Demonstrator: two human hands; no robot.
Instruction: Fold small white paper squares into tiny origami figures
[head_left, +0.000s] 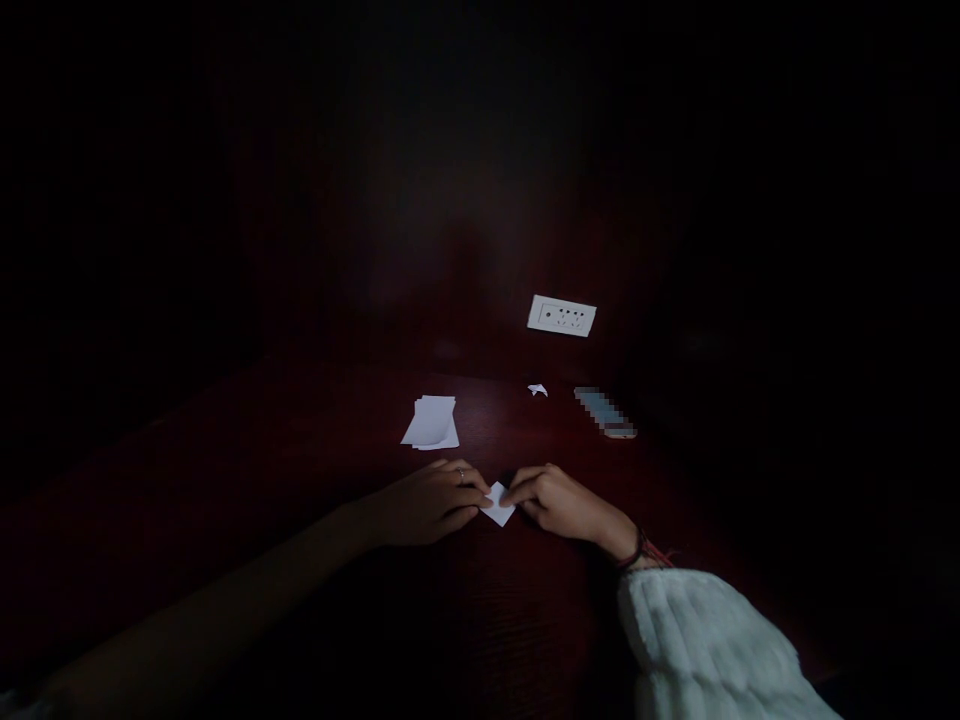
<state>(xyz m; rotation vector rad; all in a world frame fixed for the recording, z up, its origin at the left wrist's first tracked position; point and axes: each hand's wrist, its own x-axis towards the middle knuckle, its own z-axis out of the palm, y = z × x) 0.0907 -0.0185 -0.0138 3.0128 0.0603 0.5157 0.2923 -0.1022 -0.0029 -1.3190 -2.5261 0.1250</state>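
A small white piece of folded paper (499, 506) lies on the dark red table, turned so that it looks like a diamond. At its left corner the fingertips of my left hand (442, 500) press on it, with a ring on one finger. From the other side my right hand (553, 500) has its fingers closed on the right corner. Both hands rest low, close to the tabletop. Beyond my left hand is a stack of white paper sheets (433, 422), with edges not quite lined up.
A small folded white paper shape (538, 390) sits near the wall. To its right lies a phone (604, 412), its screen blurred out. A white socket plate (562, 316) is set in the dark panel behind the table (337, 430). The surroundings are very dark.
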